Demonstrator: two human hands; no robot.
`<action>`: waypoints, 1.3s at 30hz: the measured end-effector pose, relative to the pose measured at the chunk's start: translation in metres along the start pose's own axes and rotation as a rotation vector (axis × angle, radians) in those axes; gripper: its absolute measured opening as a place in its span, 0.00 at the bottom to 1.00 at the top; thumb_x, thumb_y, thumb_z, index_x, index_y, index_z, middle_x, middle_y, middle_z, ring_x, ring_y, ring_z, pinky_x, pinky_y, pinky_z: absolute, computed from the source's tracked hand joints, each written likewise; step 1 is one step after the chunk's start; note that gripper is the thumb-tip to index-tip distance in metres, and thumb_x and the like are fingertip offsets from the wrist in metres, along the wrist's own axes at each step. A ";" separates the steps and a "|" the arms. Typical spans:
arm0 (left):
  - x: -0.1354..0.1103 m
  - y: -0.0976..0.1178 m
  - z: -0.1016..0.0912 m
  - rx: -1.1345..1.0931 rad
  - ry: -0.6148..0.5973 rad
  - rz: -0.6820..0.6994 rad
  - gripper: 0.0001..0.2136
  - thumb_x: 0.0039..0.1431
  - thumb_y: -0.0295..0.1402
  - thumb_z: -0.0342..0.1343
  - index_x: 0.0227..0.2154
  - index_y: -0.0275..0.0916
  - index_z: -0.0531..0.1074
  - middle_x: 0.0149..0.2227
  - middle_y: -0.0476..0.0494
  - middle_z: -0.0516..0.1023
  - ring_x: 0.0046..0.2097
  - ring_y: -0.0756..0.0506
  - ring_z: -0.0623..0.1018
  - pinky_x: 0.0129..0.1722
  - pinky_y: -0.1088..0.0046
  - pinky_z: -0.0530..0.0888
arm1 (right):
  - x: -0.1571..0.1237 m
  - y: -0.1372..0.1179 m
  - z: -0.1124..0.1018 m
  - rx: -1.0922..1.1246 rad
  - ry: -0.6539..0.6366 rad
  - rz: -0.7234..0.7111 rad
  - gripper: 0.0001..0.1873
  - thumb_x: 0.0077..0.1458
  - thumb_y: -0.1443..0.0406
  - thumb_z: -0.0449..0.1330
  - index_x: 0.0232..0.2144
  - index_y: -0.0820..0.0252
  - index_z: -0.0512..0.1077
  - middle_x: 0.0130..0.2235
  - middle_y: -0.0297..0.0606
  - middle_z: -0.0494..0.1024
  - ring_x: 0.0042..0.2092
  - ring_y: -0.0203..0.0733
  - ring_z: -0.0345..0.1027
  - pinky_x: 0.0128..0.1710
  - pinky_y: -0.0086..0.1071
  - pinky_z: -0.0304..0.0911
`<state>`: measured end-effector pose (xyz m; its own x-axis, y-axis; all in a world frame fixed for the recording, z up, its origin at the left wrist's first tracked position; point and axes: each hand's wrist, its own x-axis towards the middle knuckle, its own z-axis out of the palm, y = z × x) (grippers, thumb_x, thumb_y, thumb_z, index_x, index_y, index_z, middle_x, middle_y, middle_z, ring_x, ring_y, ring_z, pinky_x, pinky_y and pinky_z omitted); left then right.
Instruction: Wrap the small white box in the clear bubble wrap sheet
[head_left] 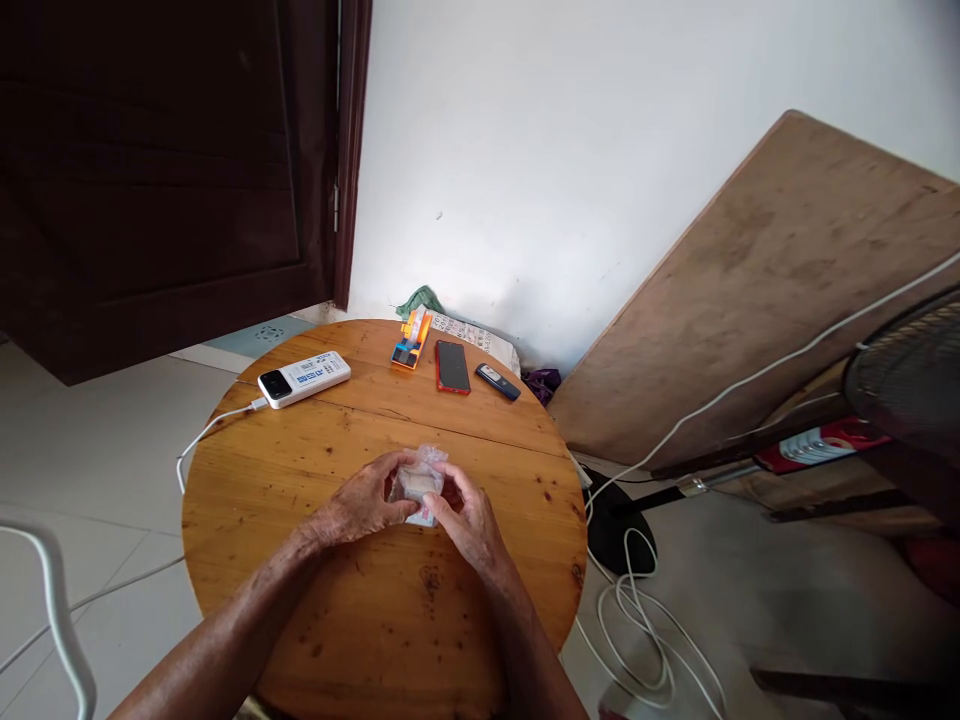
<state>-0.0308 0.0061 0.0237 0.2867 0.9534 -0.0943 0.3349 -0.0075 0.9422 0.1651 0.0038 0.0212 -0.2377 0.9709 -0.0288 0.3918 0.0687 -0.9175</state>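
Wooden table (330, 640): left hand (364, 502) and right hand (466, 520) pinch a plastic packet (421, 474); power bank (304, 378) label unreadable.

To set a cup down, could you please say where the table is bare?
Free between the white power bank and the left hand, and right of the right hand; both grip a clear packet. Crowded far rim: orange box, red phone, dark handset.
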 end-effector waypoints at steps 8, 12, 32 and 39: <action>-0.002 0.005 -0.003 0.037 -0.034 0.025 0.18 0.48 0.34 0.59 0.44 0.39 0.71 0.33 0.51 0.72 0.31 0.50 0.68 0.31 0.74 0.65 | -0.001 -0.003 -0.003 -0.055 -0.085 0.011 0.22 0.56 0.59 0.59 0.53 0.55 0.70 0.38 0.36 0.78 0.39 0.42 0.70 0.38 0.32 0.63; -0.002 0.006 -0.002 -0.071 -0.073 0.049 0.15 0.48 0.33 0.58 0.41 0.39 0.70 0.32 0.51 0.71 0.31 0.50 0.68 0.30 0.75 0.64 | 0.005 0.002 -0.006 -0.060 -0.128 0.002 0.19 0.55 0.58 0.60 0.49 0.54 0.72 0.37 0.35 0.78 0.38 0.42 0.69 0.36 0.31 0.63; 0.008 -0.013 0.010 -0.486 -0.040 0.028 0.44 0.47 0.32 0.64 0.65 0.40 0.48 0.44 0.45 0.75 0.39 0.48 0.74 0.40 0.70 0.70 | 0.020 0.000 0.003 0.232 0.028 -0.007 0.36 0.51 0.61 0.63 0.60 0.55 0.58 0.44 0.39 0.77 0.43 0.42 0.73 0.43 0.35 0.68; 0.012 -0.020 0.011 -0.571 -0.087 0.026 0.50 0.45 0.32 0.66 0.68 0.39 0.42 0.50 0.40 0.73 0.44 0.45 0.74 0.45 0.68 0.69 | 0.018 0.013 0.006 0.172 0.051 -0.027 0.34 0.49 0.61 0.65 0.58 0.54 0.63 0.46 0.40 0.75 0.40 0.41 0.72 0.39 0.33 0.68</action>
<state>-0.0240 0.0147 0.0006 0.3689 0.9267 -0.0719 -0.2042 0.1563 0.9664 0.1604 0.0212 0.0064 -0.1992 0.9799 0.0129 0.2267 0.0589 -0.9722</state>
